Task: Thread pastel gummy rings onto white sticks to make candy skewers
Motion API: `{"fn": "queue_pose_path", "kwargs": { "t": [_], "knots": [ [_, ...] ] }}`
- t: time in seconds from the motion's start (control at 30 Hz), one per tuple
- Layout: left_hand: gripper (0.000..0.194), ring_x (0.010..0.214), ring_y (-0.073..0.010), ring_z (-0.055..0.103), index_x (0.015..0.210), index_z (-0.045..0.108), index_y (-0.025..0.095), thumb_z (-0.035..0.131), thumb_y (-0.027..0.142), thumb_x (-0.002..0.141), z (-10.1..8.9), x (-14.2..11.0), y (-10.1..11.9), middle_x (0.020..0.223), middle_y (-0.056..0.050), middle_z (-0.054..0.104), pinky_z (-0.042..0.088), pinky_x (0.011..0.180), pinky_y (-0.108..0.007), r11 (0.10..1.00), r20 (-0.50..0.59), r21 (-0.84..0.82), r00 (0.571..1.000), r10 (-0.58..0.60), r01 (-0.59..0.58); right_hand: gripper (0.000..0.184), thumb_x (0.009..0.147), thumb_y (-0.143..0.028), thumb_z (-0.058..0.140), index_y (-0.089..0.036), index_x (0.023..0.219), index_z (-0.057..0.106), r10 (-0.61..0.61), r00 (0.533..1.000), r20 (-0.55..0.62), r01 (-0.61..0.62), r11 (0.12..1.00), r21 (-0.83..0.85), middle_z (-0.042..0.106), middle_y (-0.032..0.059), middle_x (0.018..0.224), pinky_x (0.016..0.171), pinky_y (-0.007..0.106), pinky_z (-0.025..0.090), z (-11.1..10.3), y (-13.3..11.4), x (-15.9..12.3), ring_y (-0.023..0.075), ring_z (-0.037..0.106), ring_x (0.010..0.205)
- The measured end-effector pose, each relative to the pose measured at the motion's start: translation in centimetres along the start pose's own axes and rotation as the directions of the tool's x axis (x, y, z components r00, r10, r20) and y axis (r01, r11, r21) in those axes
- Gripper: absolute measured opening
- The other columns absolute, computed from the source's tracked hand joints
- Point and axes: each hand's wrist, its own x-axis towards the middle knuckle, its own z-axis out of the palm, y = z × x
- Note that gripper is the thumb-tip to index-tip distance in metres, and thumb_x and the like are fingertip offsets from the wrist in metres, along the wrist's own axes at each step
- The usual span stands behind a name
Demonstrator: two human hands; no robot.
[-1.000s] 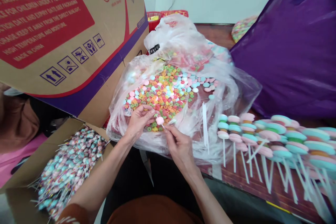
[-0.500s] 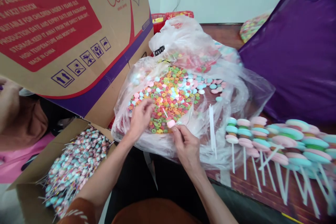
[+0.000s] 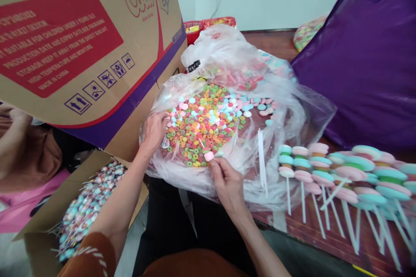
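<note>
My right hand (image 3: 225,179) pinches a thin white stick with a pink round candy (image 3: 208,156) threaded on it, at the near edge of a clear plastic bag (image 3: 292,112). Spread open on that bag lies a heap of small coloured candy rings (image 3: 201,127) mixed with pink and blue round candies. My left hand (image 3: 155,130) reaches into the left side of the heap, fingers curled over the candies; whether it holds one I cannot tell. A few bare white sticks (image 3: 261,160) lie on the bag to the right.
Finished candy skewers (image 3: 328,173) lie in a row on the wooden table at the right. A big cardboard carton (image 3: 81,43) leans at the left over an open box of wrapped lollipops (image 3: 87,207). A purple bag (image 3: 367,60) fills the right; a person in pink sits far left.
My left hand let go of the stick and moved left and away into the candy heap. My right hand kept the stick with the pink candy, shifting slightly right.
</note>
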Motion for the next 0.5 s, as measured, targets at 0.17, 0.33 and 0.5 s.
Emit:
{"fn": "queue_pose_path", "kwargs": {
  "t": [0.17, 0.33, 0.5],
  "knots": [
    [0.021, 0.078, -0.0183, 0.06, 0.085, 0.072, 0.017, 0.055, 0.029, 0.088, 1.1, 0.3, 0.8, 0.085, -0.005, 0.069, 0.046, 0.076, -0.028, 0.967, -0.041, -0.251, 0.997, -0.064, 0.051, 0.027, 0.098, -0.035, 0.049, -0.019, 0.083, 0.064, -0.002, 1.0, 0.0, 0.002, 1.0, -0.005, 0.053, -0.0043, 0.062, 0.053, 0.021, 0.036, 0.1, 0.1, 0.1, 0.0096, 0.045, 0.053],
    [0.014, 0.08, -0.021, 0.06, 0.081, 0.067, 0.018, 0.056, 0.024, 0.087, 1.9, 0.7, 2.2, 0.08, -0.005, 0.067, 0.045, 0.078, -0.031, 0.985, 0.015, -0.165, 0.999, -0.05, 0.052, 0.028, 0.098, -0.035, 0.049, -0.018, 0.082, 0.064, -0.003, 1.0, -0.004, 0.003, 1.0, -0.029, 0.054, -0.0041, 0.063, 0.054, 0.021, 0.036, 0.2, 0.2, 0.1, 0.0096, 0.045, 0.053],
    [0.017, 0.097, -0.0277, 0.06, 0.103, 0.061, 0.019, 0.052, 0.018, 0.089, 2.4, -0.2, 2.2, 0.104, -0.013, 0.064, 0.045, 0.088, -0.039, 0.999, 0.016, -0.02, 0.999, -0.029, 0.03, 0.027, 0.098, -0.035, 0.05, -0.018, 0.083, 0.064, -0.01, 1.0, -0.008, 0.01, 0.999, -0.034, 0.053, -0.0046, 0.062, 0.055, 0.021, 0.036, 0.2, 0.1, 0.0, 0.0092, 0.045, 0.052]
  ]
}}
